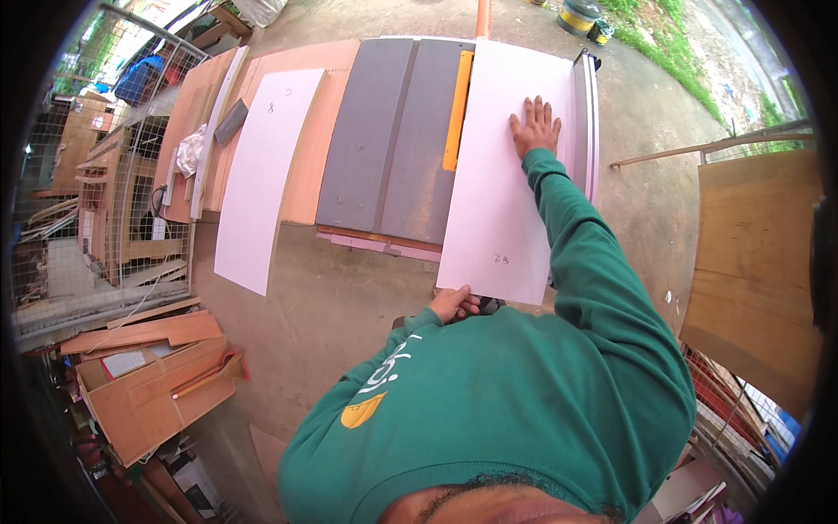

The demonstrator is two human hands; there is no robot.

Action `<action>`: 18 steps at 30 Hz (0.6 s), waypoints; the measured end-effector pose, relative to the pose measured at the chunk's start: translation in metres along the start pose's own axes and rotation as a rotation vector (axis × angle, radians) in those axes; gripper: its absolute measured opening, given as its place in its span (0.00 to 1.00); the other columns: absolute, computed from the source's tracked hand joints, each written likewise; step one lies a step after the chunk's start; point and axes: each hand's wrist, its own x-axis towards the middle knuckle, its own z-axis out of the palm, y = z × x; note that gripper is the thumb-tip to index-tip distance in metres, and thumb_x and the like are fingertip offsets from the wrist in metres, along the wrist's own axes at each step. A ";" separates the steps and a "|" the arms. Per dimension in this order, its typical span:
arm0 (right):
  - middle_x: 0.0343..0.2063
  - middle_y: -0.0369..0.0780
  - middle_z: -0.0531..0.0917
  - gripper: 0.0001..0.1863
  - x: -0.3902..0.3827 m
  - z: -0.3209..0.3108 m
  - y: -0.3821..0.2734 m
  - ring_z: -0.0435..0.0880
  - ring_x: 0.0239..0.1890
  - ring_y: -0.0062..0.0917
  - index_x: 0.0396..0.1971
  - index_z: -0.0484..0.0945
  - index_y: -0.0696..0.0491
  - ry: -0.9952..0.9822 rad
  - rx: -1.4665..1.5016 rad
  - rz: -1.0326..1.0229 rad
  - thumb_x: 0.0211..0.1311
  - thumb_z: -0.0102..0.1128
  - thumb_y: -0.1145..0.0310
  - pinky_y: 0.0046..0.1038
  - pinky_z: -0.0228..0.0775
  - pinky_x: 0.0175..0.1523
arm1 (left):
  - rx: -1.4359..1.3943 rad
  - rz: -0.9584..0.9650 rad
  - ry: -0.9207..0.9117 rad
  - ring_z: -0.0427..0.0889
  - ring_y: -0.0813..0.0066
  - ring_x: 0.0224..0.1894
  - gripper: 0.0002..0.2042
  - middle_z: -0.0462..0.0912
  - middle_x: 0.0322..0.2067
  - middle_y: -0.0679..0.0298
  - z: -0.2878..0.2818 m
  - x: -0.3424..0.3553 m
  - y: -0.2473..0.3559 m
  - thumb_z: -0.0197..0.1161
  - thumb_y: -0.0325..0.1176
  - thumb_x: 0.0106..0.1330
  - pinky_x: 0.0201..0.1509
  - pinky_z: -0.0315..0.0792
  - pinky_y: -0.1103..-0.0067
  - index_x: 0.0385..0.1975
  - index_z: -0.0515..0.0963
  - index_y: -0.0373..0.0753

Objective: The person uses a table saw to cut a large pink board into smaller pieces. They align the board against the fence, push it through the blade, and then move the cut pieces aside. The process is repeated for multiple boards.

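Note:
A long white board lies on the right part of a grey saw table, with handwritten pencil marks near its close end. My right hand rests flat on the board's far half, fingers spread. At the near left corner, my left hand grips the board's end, thumb on top and fingers curled at the edge. An orange strip runs along the board's left edge. No blade shows. To the board's right stands a pale metal rail, parallel to it.
Another white panel lies on the wooden side table at left, its near end overhanging. Beside it are a dark block and a crumpled white cloth. A wooden box with scraps sits low left; a plywood sheet stands at right.

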 end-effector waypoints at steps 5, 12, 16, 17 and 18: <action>0.78 0.35 0.49 0.36 0.000 -0.004 -0.002 0.42 0.79 0.29 0.76 0.53 0.39 -0.010 0.002 -0.002 0.72 0.34 0.40 0.42 0.29 0.81 | 0.026 0.029 0.025 0.67 0.86 0.20 0.26 0.85 0.27 0.65 0.002 0.001 0.000 0.49 0.53 0.77 0.26 0.65 0.87 0.41 0.81 0.31; 0.78 0.35 0.50 0.36 0.004 -0.005 -0.002 0.42 0.79 0.30 0.76 0.53 0.39 -0.008 0.004 0.001 0.72 0.34 0.41 0.42 0.29 0.81 | 0.036 0.036 0.024 0.66 0.86 0.19 0.27 0.84 0.26 0.65 0.004 0.003 0.004 0.49 0.53 0.77 0.25 0.65 0.86 0.41 0.81 0.30; 0.78 0.35 0.50 0.36 0.006 -0.006 -0.002 0.42 0.79 0.30 0.76 0.53 0.39 -0.016 0.003 0.003 0.72 0.35 0.41 0.43 0.29 0.81 | 0.042 0.030 0.026 0.67 0.86 0.19 0.27 0.84 0.26 0.65 0.004 0.005 0.006 0.49 0.53 0.77 0.26 0.65 0.86 0.41 0.81 0.30; 0.78 0.35 0.50 0.36 0.006 -0.006 -0.001 0.42 0.79 0.30 0.76 0.53 0.40 -0.015 0.003 0.003 0.72 0.35 0.41 0.43 0.30 0.81 | 0.043 0.026 0.027 0.67 0.86 0.19 0.27 0.84 0.26 0.65 0.005 0.004 0.008 0.49 0.54 0.77 0.26 0.65 0.86 0.41 0.81 0.30; 0.78 0.35 0.50 0.36 0.007 -0.005 -0.002 0.42 0.79 0.30 0.76 0.53 0.40 -0.014 0.005 0.001 0.72 0.35 0.41 0.43 0.30 0.81 | 0.037 0.029 0.023 0.67 0.86 0.19 0.27 0.84 0.26 0.65 0.004 0.006 0.007 0.49 0.54 0.77 0.26 0.65 0.86 0.41 0.81 0.30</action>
